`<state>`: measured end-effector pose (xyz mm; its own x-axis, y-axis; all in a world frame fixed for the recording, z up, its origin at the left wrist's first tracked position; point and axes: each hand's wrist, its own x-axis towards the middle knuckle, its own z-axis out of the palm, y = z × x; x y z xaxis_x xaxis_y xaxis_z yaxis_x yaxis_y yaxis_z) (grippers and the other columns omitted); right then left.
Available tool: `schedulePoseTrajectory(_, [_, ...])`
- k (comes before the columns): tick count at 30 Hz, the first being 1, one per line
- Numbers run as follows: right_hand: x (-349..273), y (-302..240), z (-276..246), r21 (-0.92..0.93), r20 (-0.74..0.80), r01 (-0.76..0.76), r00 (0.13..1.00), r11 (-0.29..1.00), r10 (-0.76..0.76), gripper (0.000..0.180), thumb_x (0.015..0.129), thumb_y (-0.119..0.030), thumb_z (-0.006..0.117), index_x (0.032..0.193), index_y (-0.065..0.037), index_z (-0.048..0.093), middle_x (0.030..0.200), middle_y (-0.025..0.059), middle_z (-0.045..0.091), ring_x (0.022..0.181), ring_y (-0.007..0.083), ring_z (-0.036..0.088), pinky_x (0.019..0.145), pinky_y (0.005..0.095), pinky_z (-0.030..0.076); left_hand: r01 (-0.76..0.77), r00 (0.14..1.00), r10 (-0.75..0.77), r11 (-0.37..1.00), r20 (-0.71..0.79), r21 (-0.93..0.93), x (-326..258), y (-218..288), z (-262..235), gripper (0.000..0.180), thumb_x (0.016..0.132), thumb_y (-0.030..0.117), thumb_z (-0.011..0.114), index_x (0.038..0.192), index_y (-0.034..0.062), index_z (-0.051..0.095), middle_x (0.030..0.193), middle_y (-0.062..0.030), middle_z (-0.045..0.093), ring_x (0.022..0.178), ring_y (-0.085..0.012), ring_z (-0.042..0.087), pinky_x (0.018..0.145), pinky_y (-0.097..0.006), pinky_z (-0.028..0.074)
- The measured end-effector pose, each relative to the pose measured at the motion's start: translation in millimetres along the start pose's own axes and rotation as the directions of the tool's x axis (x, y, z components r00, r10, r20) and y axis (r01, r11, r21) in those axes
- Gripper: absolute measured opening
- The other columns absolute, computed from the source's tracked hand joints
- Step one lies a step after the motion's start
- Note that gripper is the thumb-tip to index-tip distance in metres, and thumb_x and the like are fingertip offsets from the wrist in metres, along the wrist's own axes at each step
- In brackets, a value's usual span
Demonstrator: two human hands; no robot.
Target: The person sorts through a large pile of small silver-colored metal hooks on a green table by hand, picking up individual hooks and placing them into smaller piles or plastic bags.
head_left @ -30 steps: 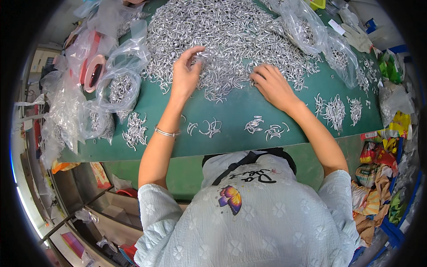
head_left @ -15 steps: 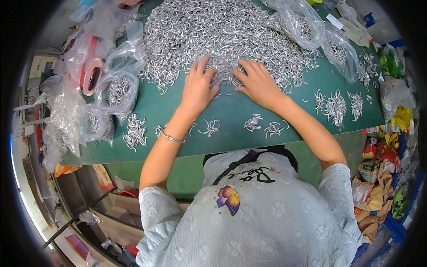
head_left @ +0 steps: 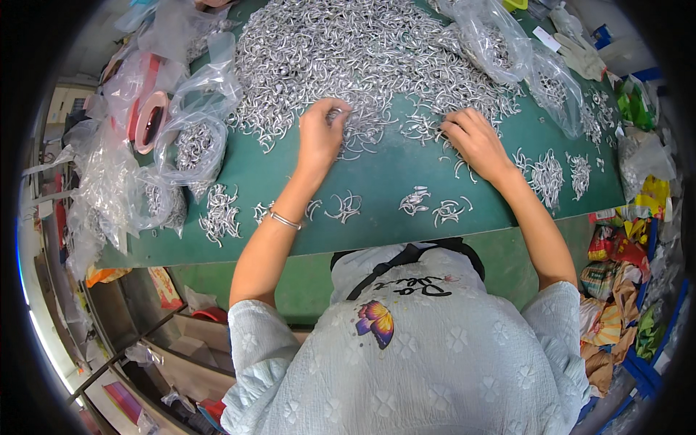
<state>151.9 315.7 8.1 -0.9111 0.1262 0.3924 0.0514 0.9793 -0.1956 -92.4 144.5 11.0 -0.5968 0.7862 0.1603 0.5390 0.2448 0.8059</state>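
A wide heap of small curved silver metal pieces [head_left: 341, 51] covers the far middle of the green table [head_left: 362, 235]. At the heap's near left edge is my left hand [head_left: 319, 134], its fingers curled toward the thumb. Silver shows in the gap, but whether it is held I cannot make out. My right hand [head_left: 475, 141] is further right, fingers bent and drawn together at the side of a small loose cluster [head_left: 419, 128] of the same pieces. Its fingertips touch pieces there; what they grip is hidden.
Small sorted piles lie along the near edge: one at the left [head_left: 220, 214], others in the middle [head_left: 414, 201] and right [head_left: 547, 180]. Clear plastic bags with pieces stand at the left [head_left: 196, 148] and far right [head_left: 500, 43]. A pink-rimmed roll [head_left: 151, 123] sits among the left bags.
My hands have moved apart: the right went right, leaving a strip of thinned pieces and a loose cluster between them. My left hand's spread fingers have curled in; my right's have drawn together.
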Motion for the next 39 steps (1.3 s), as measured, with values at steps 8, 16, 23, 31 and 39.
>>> schedulePoseTrajectory(8, [-12.2,23.2,-16.7,0.076,-0.2,-0.219,0.952,0.973,0.23,0.021,0.079,0.001,0.065,0.1,-0.003,0.062,0.097,0.0099,0.06,0.092,0.03,0.057,0.083,0.0403,0.045,0.002,0.98,0.074,0.927,0.187,-0.376,15.0,25.1,23.0,0.027,0.082,-0.013,0.052,0.099,0.0006,0.068,0.099,-0.008,0.069,0.085,-0.0154,0.065,0.077,-0.026,0.051])
schedulePoseTrajectory(16, [-4.3,-25.6,-26.3,0.09,-0.097,-0.241,0.964,0.966,0.249,0.014,0.077,-0.012,0.072,0.089,-0.007,0.066,0.093,0.005,0.059,0.093,0.0245,0.054,0.08,0.0366,0.039,0.012,0.967,0.141,0.81,0.214,-0.586,8.1,31.7,13.1,0.046,0.083,-0.019,0.034,0.116,-0.0015,0.062,0.124,-0.0125,0.061,0.114,-0.0243,0.061,0.089,-0.032,0.055])
schedulePoseTrajectory(23, [-17.8,-55.3,2.7,0.013,-0.027,-0.212,0.977,0.977,0.212,0.016,0.075,-0.013,0.072,0.087,-0.006,0.064,0.089,0.0051,0.056,0.09,0.0236,0.051,0.08,0.0372,0.038,0.026,0.976,0.054,0.933,0.212,-0.358,-57.4,55.1,21.9,0.029,0.087,-0.007,0.054,0.114,0.0,0.063,0.11,-0.01,0.066,0.1,-0.0182,0.063,0.084,-0.028,0.049])
schedulePoseTrajectory(31, [-16.6,-73.1,-1.0,0.277,-0.02,-0.278,0.955,0.92,0.295,0.012,0.078,-0.013,0.071,0.086,-0.005,0.067,0.089,0.0054,0.06,0.086,0.0249,0.054,0.078,0.0363,0.04,-0.092,0.989,0.111,0.98,0.1,-0.176,-109.2,57.8,47.3,0.032,0.083,-0.005,0.061,0.114,0.0,0.059,0.114,-0.0175,0.06,0.106,-0.0371,0.057,0.09,-0.04,0.046])
schedulePoseTrajectory(39, [-9.2,-62.9,6.4,-0.105,-0.097,-0.414,0.909,0.904,0.405,0.01,0.077,-0.012,0.07,0.078,-0.006,0.063,0.086,0.0065,0.055,0.09,0.0254,0.051,0.076,0.0376,0.037,-0.369,0.899,0.36,0.929,0.25,-0.011,-113.8,63.8,69.6,0.035,0.082,-0.003,0.062,0.116,0.0039,0.061,0.116,-0.0125,0.059,0.11,-0.0321,0.056,0.094,-0.042,0.042])
